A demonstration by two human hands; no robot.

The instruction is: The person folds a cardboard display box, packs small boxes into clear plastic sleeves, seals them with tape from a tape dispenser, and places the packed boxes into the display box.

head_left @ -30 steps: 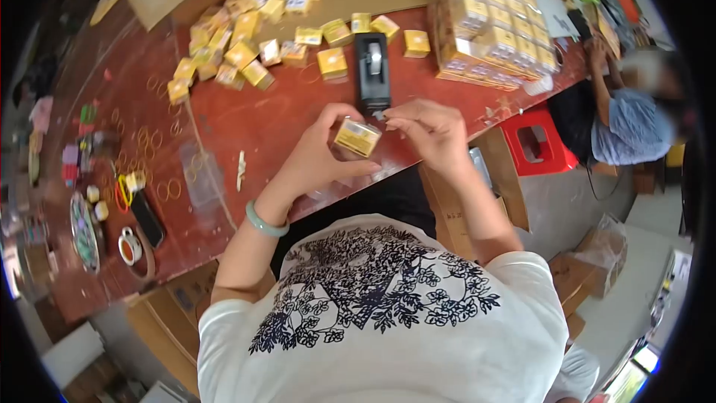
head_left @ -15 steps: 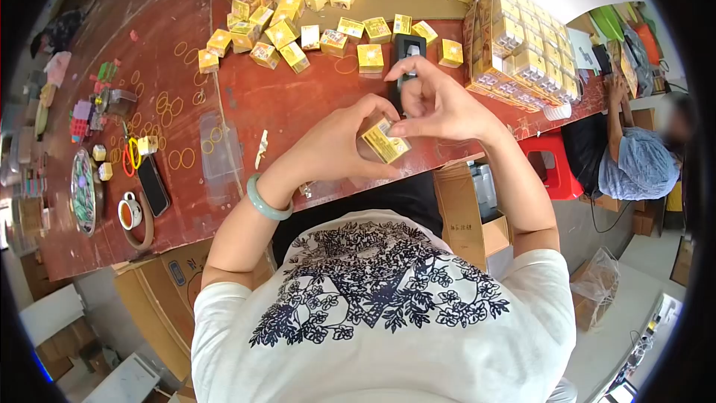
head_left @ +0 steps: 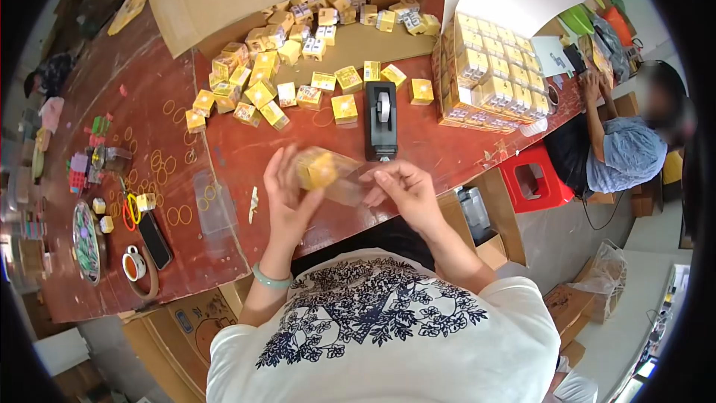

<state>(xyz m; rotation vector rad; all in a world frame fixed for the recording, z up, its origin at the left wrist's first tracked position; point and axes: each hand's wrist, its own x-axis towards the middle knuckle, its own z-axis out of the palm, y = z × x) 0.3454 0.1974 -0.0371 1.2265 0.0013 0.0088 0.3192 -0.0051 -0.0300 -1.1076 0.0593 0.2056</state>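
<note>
A small yellow box (head_left: pixel 319 171) is in my left hand (head_left: pixel 289 188), blurred by motion, with the fingers wrapped round its left side. Clear, see-through wrap (head_left: pixel 345 181) stretches from the box toward the right. My right hand (head_left: pixel 403 188) is at the right end of this wrap, thumb and fingers drawn together; what they pinch is too small to make out. Just above my right hand stands a black tape dispenser (head_left: pixel 382 121) with a roll in it. Several yellow boxes (head_left: pixel 344 109) lie loose beyond my hands.
An open carton (head_left: pixel 403 52) of loose yellow boxes lies at the back. Stacked boxes (head_left: pixel 492 75) stand to its right. Rubber bands, a phone (head_left: pixel 154 240), a cup (head_left: pixel 134 265) and a tray (head_left: pixel 88 242) are at left. Another person (head_left: pixel 626 151) sits at far right.
My left hand has carried the yellow box left, away from my right hand, and turned it. My right hand has come down from over the tape dispenser, which now shows fully. The view has shifted.
</note>
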